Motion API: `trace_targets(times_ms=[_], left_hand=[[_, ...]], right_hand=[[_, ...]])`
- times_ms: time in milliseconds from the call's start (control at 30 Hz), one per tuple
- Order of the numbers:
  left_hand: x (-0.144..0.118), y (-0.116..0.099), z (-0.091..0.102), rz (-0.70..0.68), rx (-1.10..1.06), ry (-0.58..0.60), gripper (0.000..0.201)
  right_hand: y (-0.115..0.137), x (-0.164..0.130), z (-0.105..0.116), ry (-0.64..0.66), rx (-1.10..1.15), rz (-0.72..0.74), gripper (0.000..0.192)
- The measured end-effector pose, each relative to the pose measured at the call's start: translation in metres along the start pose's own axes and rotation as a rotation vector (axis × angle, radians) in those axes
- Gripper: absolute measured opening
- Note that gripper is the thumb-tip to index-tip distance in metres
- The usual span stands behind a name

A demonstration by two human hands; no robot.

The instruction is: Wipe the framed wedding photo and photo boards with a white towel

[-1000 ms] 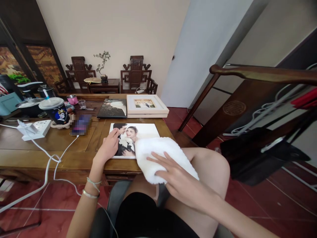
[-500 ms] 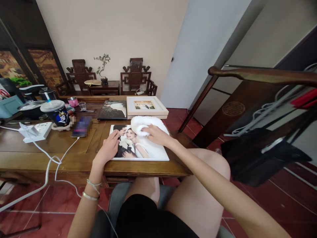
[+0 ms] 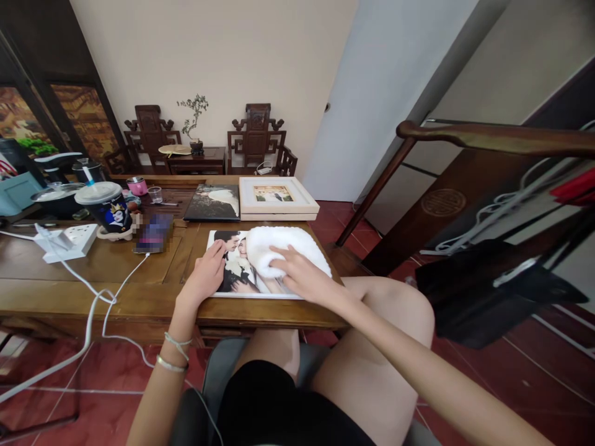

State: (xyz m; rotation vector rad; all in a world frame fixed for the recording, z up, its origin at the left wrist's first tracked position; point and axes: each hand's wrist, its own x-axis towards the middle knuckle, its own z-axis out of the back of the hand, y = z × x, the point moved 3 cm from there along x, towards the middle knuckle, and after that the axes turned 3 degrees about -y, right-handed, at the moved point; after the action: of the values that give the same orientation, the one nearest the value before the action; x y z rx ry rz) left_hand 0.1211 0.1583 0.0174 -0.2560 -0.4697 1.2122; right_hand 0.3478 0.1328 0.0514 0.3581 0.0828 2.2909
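The wooden tabletop spreads in front of me, and near its front edge lies the big photo print, flat, with its near edge just inside the tabletop's edge. At twelve o'clock from it sit a white framed photo and, just beside that at nine o'clock, a dark photo album. Further off at ten o'clock stand a lidded drink cup, a phone on its cable and a white power strip.

On the right half of the print rests the white fluffy cloth, bunched under my right hand; my fingers are spread and pressed down on it, palm flat, not gripping round it. My left hand lies open at nine o'clock of the cloth, fingertips on the print's left part, pinning it to the tabletop. My hands are apart, with the picture's faces between them.

To wipe well, I judge I should keep the left hand firm so the print cannot slide, press lightly and evenly through the cloth, and work in straight overlapping strokes towards the edges, turning the cloth to a clean fold rather than dragging grit across the glossy surface
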Motion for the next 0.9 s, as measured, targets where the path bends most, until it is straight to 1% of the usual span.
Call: trace_targets(times_ms=[100,167,267,333,400,467,600,767,833,900], left_hand=[[0.0,-0.002,0.001,-0.004,-0.003,-0.007,0.051],[-0.001,-0.002,0.001,-0.004,-0.015,-0.015,0.051],[-0.001,-0.001,0.001,0.014,-0.031,-0.016,0.051],[-0.002,-0.001,0.001,0.022,-0.039,-0.014,0.051],[-0.002,-0.002,0.002,0.026,-0.047,-0.018,0.052],[-0.002,-0.002,0.003,0.032,-0.053,-0.02,0.052],[-0.002,0.001,0.002,0.035,-0.06,-0.027,0.051],[0.0,0.005,-0.002,0.003,-0.066,-0.043,0.05],[0.001,0.006,-0.002,0.009,-0.06,-0.041,0.051],[0.001,0.005,-0.001,0.013,-0.058,-0.036,0.051]], right_hand=[[0.028,-0.036,0.003,0.018,0.038,0.032,0.049],[0.045,-0.053,0.004,0.027,0.05,0.069,0.049],[0.063,-0.066,0.005,0.038,0.033,0.134,0.045],[0.066,-0.064,0.005,0.046,0.02,0.148,0.045],[0.062,-0.054,0.004,0.058,0.023,0.133,0.047],[0.052,-0.038,0.003,0.064,0.028,0.092,0.05],[0.021,0.007,-0.005,0.03,0.003,0.0,0.047],[-0.015,0.063,-0.009,-0.016,-0.026,-0.054,0.043],[-0.022,0.077,-0.007,-0.021,-0.035,-0.079,0.046],[-0.025,0.084,-0.004,-0.018,-0.039,-0.111,0.048]])
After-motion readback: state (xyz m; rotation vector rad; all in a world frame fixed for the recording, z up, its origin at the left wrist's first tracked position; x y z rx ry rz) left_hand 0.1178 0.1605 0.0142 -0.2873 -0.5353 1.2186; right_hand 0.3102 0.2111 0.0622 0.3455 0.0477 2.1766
